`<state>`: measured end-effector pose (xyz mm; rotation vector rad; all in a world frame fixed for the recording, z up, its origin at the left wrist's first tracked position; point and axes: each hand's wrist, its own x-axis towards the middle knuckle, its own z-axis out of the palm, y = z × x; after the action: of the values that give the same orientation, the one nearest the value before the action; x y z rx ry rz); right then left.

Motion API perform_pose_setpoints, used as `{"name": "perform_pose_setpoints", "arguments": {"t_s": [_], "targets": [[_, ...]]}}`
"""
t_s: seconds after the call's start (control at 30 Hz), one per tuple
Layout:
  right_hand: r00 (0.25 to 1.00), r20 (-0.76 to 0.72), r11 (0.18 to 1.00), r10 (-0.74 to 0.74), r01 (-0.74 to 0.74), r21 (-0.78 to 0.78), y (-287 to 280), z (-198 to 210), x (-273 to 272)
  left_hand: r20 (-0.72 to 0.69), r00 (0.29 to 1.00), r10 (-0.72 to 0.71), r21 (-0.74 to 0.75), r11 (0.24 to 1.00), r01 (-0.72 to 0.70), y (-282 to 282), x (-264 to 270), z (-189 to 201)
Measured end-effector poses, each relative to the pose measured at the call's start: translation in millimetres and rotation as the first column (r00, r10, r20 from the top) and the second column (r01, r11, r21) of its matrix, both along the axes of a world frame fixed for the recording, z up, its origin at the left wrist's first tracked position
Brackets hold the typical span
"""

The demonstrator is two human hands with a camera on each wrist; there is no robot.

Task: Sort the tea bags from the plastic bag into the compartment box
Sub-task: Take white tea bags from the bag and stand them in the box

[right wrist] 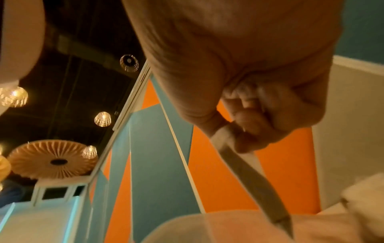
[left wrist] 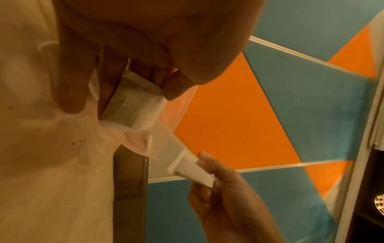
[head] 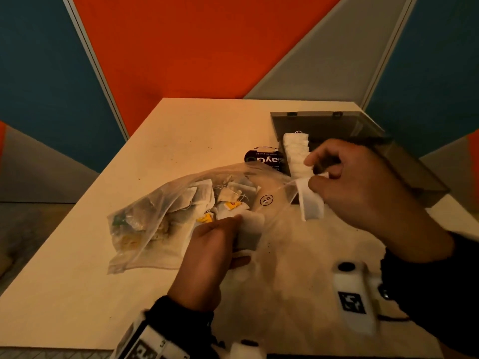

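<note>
A clear plastic bag (head: 166, 216) full of tea bags lies on the table's left half, its mouth toward me. My left hand (head: 212, 244) pinches a white tea bag (head: 250, 229) at the bag's mouth; the left wrist view shows that tea bag (left wrist: 133, 108) between thumb and fingers. My right hand (head: 363, 187) holds another white tea bag (head: 311, 200) by its top, hanging just in front of the dark compartment box (head: 363, 151). A row of white tea bags (head: 296, 154) fills the box's left compartment. In the right wrist view the held tea bag (right wrist: 249, 177) hangs edge-on.
The box's lid (head: 316, 123) stands open at the back. A dark round packet (head: 264, 159) lies left of the box. The beige table (head: 77, 281) has bare room at front left. Coloured wall panels surround the table.
</note>
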<state>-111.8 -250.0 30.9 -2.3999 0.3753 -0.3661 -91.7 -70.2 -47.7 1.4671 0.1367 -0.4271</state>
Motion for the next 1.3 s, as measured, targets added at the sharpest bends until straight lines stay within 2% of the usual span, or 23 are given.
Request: {"name": "perform_pose_setpoints", "arguments": {"t_s": [0.1,0.2,0.3,0.47,0.6,0.73,0.87,1.0,1.13,1.23,1.3], "targets": [[0.996,-0.083,0.999,-0.04,0.038,-0.034,0,-18,3,-0.016,0.998,0.059,0.0,0.998,-0.059,1,0,5],[0.984,-0.18,1.0,0.011,-0.015,-0.019,5,-22,8,-0.03,0.997,0.068,0.007,0.998,-0.068,-2,-4,10],[0.954,-0.271,0.99,0.126,-0.103,0.098,14,-18,13,0.011,0.999,0.038,0.032,0.999,-0.039,-6,-8,13],[0.84,-0.442,0.933,0.315,-0.189,0.306,30,-12,21,0.1,0.995,-0.005,0.062,0.998,-0.001,-6,-10,16],[0.816,-0.448,0.904,0.366,-0.198,0.378,37,-18,24,0.157,0.984,-0.084,0.149,0.987,0.06,-7,-9,16],[0.813,-0.416,0.85,0.409,-0.172,0.498,35,-20,25,0.176,0.977,-0.121,0.134,0.986,0.098,-5,-8,14],[0.808,-0.361,0.754,0.465,-0.147,0.64,29,-20,25,0.207,0.955,-0.211,0.085,0.977,0.198,0,-6,11],[0.793,-0.316,0.644,0.521,-0.122,0.755,23,-21,25,0.226,0.951,-0.212,-0.029,0.974,0.224,6,0,10],[0.795,-0.244,0.452,0.556,-0.042,0.891,21,-32,27,0.173,0.968,-0.184,-0.144,0.967,0.209,9,5,1],[0.764,-0.227,0.307,0.604,0.039,0.951,17,-42,28,0.191,0.963,-0.189,-0.17,0.96,0.222,9,4,-6],[0.773,-0.177,0.23,0.609,0.041,0.972,15,-43,25,0.202,0.964,-0.172,-0.175,0.962,0.208,8,4,-10]]}}
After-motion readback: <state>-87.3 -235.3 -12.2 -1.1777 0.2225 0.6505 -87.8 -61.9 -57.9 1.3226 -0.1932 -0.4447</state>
